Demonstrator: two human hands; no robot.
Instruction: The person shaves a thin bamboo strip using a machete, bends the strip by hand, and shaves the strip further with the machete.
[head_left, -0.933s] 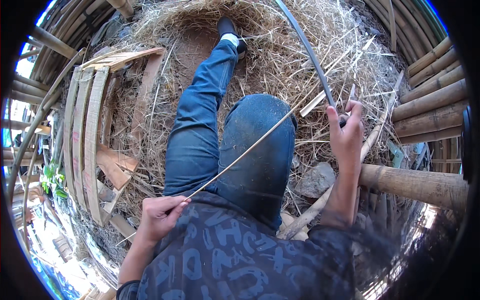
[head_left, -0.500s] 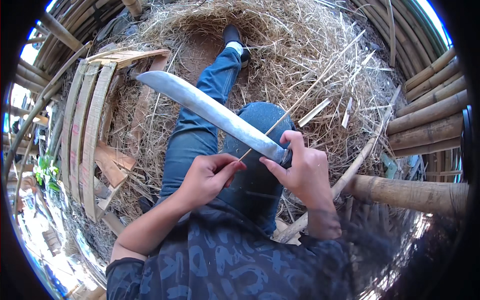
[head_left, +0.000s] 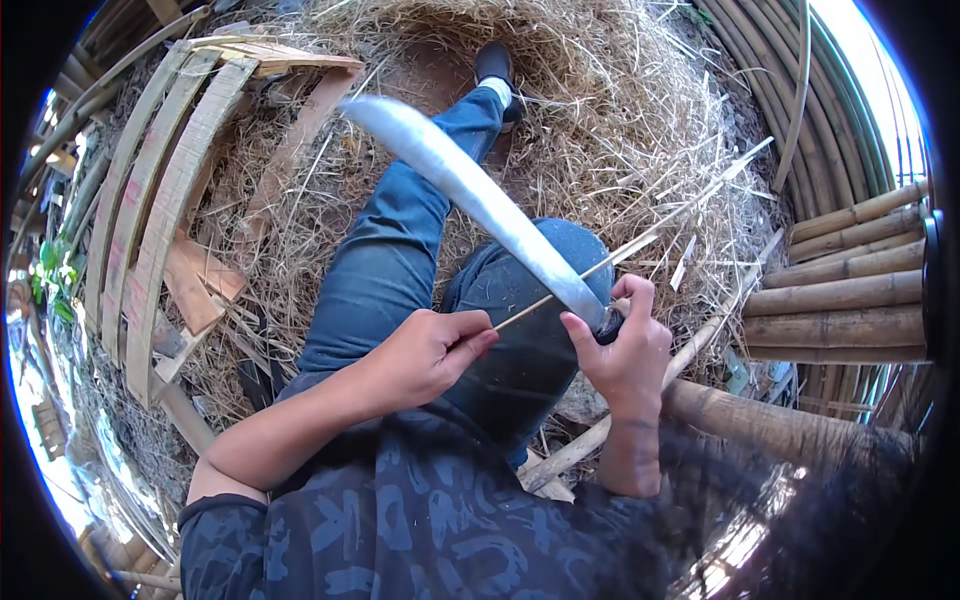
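Note:
A thin bamboo stick (head_left: pixel 690 208) runs from my left hand (head_left: pixel 450 350) up toward the far right. My left thumb and fingers pinch its near end. Across the stick lies the broad metal blade of a machete (head_left: pixel 480 195), covering a short stretch of it. Its tip points to the far left and looks slightly blurred. My right hand (head_left: pixel 632 350) is closed round the machete's dark handle, which the fingers mostly hide, with the thumb near the blade's base. Blade and stick cross above my bent right knee (head_left: pixel 570 245).
Dry straw and shavings (head_left: pixel 600 110) cover the ground ahead. A slatted wooden piece (head_left: pixel 170 180) stands on the left by loose boards (head_left: pixel 205 275). Stacked bamboo poles (head_left: pixel 840 290) and a thick bamboo pole (head_left: pixel 770 415) lie on the right.
The view has shifted. My hands and the machete appear a little farther right, and the blade slants more steeply. Both hands keep their hold.

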